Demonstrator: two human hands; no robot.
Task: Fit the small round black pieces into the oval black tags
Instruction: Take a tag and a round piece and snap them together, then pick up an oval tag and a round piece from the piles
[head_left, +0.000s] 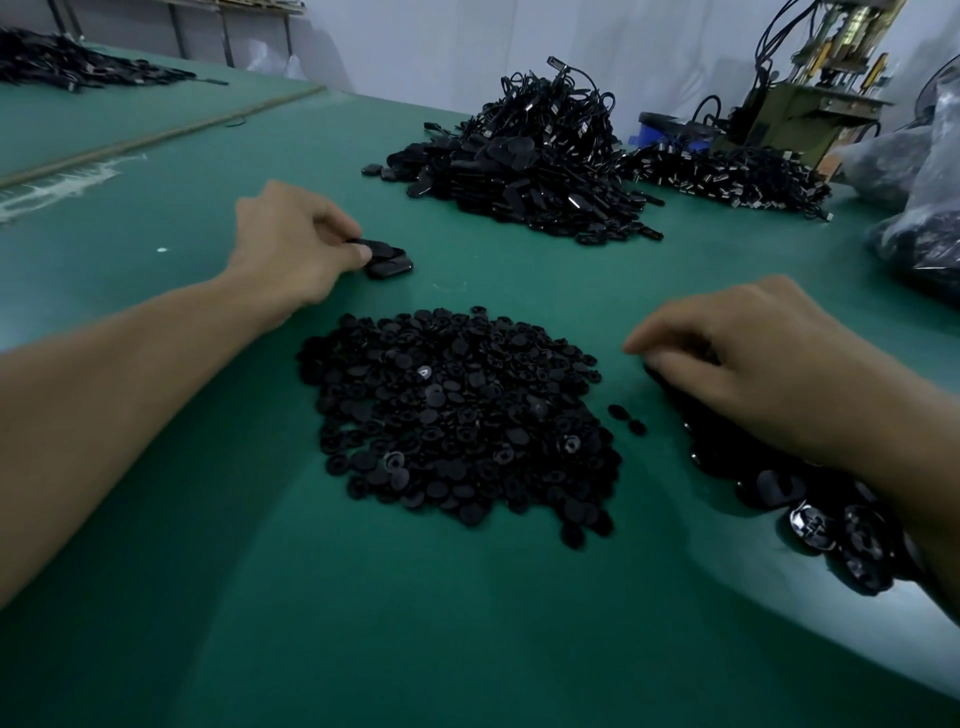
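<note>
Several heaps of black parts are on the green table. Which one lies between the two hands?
The low, flat heap of small round pieces, between the left hand and the right hand. The far heap is taller and has cords.

Bare forearms lead to a bare left hand (293, 249) and right hand (743, 364).

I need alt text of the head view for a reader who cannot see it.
A left hand pinches a few oval black tags on a green table; the right hand curls over more tags. Between them lies a heap of small round black pieces, with a larger tag pile behind.
</note>
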